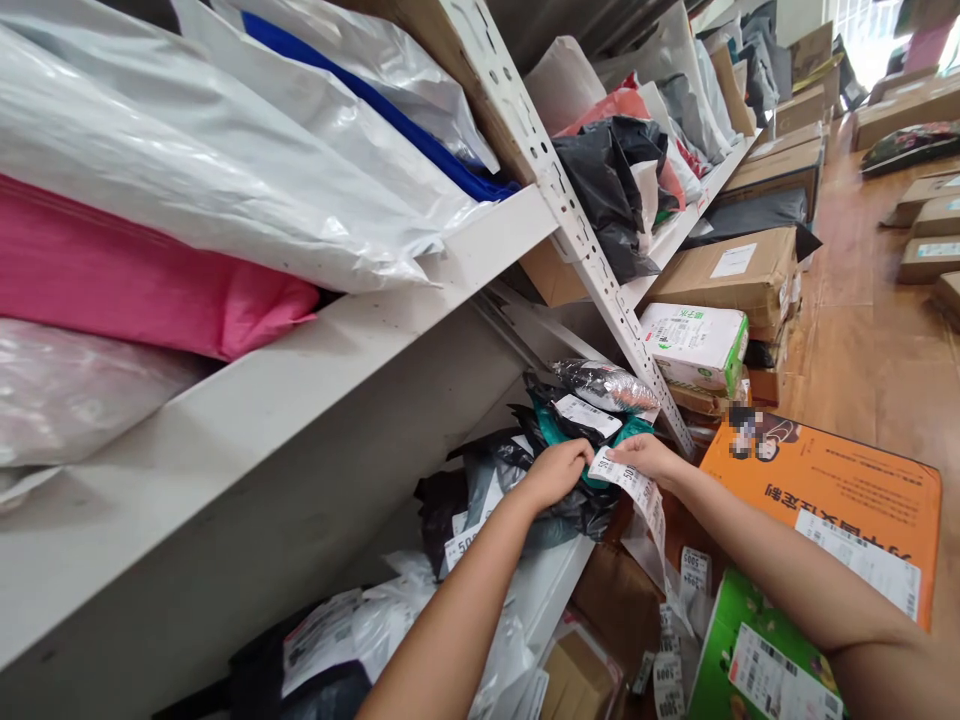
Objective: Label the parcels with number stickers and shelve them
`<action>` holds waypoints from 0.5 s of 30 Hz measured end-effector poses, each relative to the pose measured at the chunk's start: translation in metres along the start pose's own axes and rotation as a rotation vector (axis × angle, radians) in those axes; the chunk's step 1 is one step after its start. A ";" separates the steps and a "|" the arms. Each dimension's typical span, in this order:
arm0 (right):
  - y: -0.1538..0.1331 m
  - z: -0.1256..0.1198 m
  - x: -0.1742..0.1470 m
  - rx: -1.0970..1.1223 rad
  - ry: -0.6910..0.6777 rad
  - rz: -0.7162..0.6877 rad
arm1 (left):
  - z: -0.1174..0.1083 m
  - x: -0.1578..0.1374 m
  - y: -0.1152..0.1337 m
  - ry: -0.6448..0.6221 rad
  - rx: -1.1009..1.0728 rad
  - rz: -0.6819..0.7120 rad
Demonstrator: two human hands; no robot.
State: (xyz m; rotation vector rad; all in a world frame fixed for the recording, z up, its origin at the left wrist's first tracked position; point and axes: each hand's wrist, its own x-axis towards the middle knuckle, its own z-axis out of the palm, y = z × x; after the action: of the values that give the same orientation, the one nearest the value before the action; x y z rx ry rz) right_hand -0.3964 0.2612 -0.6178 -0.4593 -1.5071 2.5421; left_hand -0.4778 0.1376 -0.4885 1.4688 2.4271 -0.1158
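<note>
My right hand [643, 457] pinches a long strip of printed number labels [646, 510] near its upper end; the strip hangs down toward the floor. Close beside it, my left hand [559, 470] has its fingers pressed together at the strip's end label, and whether a label is between them is too small to make out. Both hands are over a pile of packages on the lower shelf. Just behind them lie a black and teal bag with a white label [589, 415] and a shiny clear-and-black bag [606, 385]. Dark bags [487, 480] sit left of my left hand.
The white metal shelf [495, 245] holds white and pink bags [150, 260] above my arms. A perforated upright [592, 270] stands beyond my hands. An orange box [825, 480] and a green box [739, 640] are on the floor at right, with more cartons [735, 270] behind.
</note>
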 end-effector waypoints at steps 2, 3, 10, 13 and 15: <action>0.006 0.009 0.007 -0.020 0.102 -0.021 | -0.001 0.001 0.004 0.040 0.016 -0.061; 0.009 0.014 0.010 -0.029 0.157 -0.035 | 0.000 0.002 0.006 0.055 0.032 -0.084; 0.021 0.029 0.010 -0.036 0.319 -0.090 | 0.011 0.009 0.023 0.105 0.193 -0.225; 0.020 0.024 0.008 -0.020 0.278 -0.067 | 0.014 0.009 0.027 0.126 0.245 -0.252; 0.020 0.022 0.008 -0.028 0.288 -0.064 | 0.015 0.009 0.028 0.119 0.272 -0.254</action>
State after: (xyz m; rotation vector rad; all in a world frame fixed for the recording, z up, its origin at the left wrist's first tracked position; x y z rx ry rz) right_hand -0.4111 0.2356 -0.6268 -0.7331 -1.4273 2.2906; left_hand -0.4544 0.1551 -0.5032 1.2924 2.7769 -0.4411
